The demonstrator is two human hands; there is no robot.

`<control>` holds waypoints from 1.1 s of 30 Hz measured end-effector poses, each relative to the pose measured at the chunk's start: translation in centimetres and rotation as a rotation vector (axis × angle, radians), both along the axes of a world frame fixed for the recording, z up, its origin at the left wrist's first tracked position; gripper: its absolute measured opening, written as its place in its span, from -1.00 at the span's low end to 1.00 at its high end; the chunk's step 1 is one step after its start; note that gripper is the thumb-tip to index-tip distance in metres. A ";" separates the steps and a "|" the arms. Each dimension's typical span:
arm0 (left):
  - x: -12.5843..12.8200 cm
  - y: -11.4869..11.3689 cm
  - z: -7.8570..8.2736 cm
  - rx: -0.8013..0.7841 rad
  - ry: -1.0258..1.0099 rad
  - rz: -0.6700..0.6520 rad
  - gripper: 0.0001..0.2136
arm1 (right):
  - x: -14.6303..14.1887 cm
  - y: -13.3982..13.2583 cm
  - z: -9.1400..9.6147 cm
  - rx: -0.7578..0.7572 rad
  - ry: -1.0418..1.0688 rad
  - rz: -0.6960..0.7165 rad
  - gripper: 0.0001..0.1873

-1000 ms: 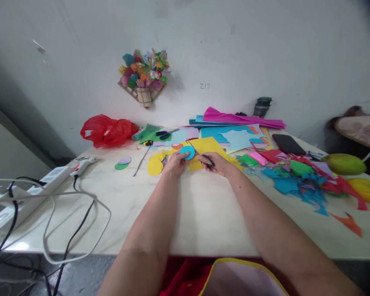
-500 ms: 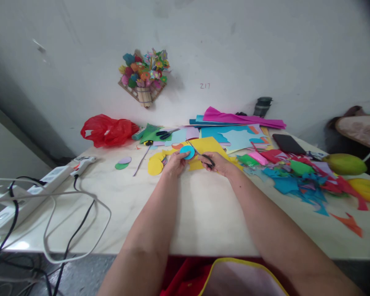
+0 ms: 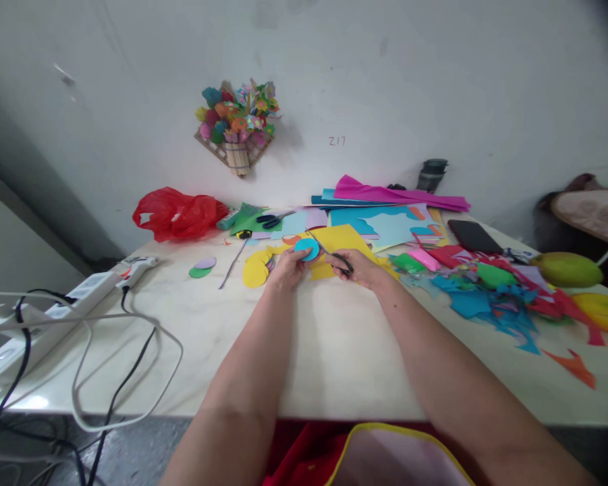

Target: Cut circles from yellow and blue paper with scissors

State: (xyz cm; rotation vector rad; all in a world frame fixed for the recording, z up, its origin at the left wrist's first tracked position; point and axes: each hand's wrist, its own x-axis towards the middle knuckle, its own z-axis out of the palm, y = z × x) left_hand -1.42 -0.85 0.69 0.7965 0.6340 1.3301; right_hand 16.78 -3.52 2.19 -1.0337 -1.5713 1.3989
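Note:
My left hand (image 3: 288, 267) pinches a blue paper circle (image 3: 307, 249) above the table, its thumb on the circle's face. In my right hand (image 3: 355, 264) is a pair of scissors (image 3: 343, 262) with black handles, the blades pointing up and left beside the circle's right edge. Whether the blades touch the paper I cannot tell. Behind both hands lies a yellow paper sheet (image 3: 340, 237). Several yellow paper circles (image 3: 254, 271) rest just left of my left hand. Farther left, a lilac circle (image 3: 206, 262) partly covers a green circle (image 3: 199, 273).
Paper scraps (image 3: 490, 297) spread at right, near a mango-like yellow fruit (image 3: 600, 312) and a dark phone-like slab (image 3: 474, 236). Coloured sheets (image 3: 384, 223) lie at the back. A red plastic bag (image 3: 179, 214), dark-handled scissors (image 3: 274, 219) and a power strip (image 3: 75, 297) with cables are leftward.
The blue circle has shifted very slightly left and turned a little in my left hand. Both arms and the other things stay practically where they were.

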 end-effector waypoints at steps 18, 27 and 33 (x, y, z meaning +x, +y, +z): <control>0.0 -0.1 0.3 -0.023 0.028 0.029 -0.89 | 0.0 -0.1 0.1 0.019 -0.014 -0.008 -0.61; 0.0 0.0 0.2 -0.036 0.025 0.050 -0.89 | -0.2 -0.2 0.4 0.019 -0.029 -0.022 -0.59; -0.1 0.1 0.1 -0.054 0.019 0.058 -0.90 | -0.2 -0.2 0.3 0.026 -0.034 -0.022 -0.61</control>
